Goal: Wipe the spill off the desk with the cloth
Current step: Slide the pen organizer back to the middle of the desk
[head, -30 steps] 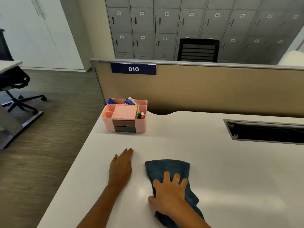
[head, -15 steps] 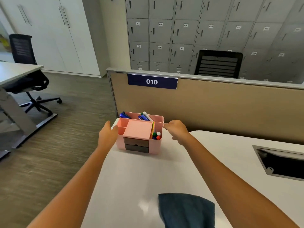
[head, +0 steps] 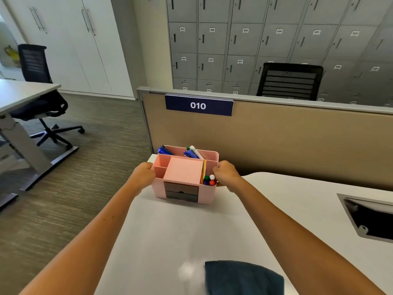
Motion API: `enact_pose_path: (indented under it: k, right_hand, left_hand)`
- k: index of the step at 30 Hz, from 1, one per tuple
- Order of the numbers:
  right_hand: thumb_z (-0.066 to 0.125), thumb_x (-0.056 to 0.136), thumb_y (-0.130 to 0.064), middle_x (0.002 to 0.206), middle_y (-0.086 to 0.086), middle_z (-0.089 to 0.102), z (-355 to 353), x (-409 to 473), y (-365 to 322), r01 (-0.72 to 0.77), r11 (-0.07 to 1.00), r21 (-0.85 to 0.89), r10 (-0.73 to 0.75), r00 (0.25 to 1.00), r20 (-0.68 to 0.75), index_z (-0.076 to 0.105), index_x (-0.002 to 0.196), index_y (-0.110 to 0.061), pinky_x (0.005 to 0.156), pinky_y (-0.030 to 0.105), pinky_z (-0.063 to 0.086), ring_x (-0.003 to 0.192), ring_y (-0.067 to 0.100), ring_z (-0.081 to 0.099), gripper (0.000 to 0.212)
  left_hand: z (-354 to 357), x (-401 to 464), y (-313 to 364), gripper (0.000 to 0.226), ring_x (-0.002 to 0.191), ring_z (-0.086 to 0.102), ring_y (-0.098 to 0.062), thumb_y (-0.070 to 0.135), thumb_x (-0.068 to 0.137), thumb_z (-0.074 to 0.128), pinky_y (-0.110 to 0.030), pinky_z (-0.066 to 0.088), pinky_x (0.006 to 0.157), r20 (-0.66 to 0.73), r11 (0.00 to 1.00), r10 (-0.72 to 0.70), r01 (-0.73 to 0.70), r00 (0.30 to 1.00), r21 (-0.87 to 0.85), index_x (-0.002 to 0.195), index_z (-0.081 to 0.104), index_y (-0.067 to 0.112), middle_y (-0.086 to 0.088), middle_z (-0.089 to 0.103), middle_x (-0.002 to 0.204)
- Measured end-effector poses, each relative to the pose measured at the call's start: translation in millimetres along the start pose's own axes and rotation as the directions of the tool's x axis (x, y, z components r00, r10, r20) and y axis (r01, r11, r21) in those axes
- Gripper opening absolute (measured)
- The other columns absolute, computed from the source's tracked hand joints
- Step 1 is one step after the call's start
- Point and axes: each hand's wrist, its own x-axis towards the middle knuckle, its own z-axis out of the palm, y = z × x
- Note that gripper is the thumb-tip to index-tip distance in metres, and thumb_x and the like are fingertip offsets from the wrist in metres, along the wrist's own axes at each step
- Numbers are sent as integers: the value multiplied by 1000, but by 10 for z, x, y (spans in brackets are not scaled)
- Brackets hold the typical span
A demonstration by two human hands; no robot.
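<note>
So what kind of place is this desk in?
Most likely a shared office: a desk behind a partition with a numbered "010" sign, rows of numbered lockers, and swivel chairs.

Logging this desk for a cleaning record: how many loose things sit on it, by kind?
Organizer: 1
Cloth: 1
Total: 2
Left hand and right hand each grip a side of the organizer.

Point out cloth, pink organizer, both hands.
cloth (head: 242, 277): head view, middle of fabric.
pink organizer (head: 183, 171): head view, flat top panel.
left hand (head: 143, 174): head view, back of hand.
right hand (head: 226, 174): head view, knuckles.
</note>
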Motion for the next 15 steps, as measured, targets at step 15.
enact_pose_path:
  k: [15]
  right_hand:
    - [36,98,-10,121,17,59,-1828,-504,629,-74,992,-101,59,987,-146,54,121,0,66,35,52,94,26,58,31]
  left_hand:
    - [1334,-940,1114,31,107,59,-31,27,98,43,-43,50,94,53,984,162,-157,985,-82,118,56,7,-16,62,120]
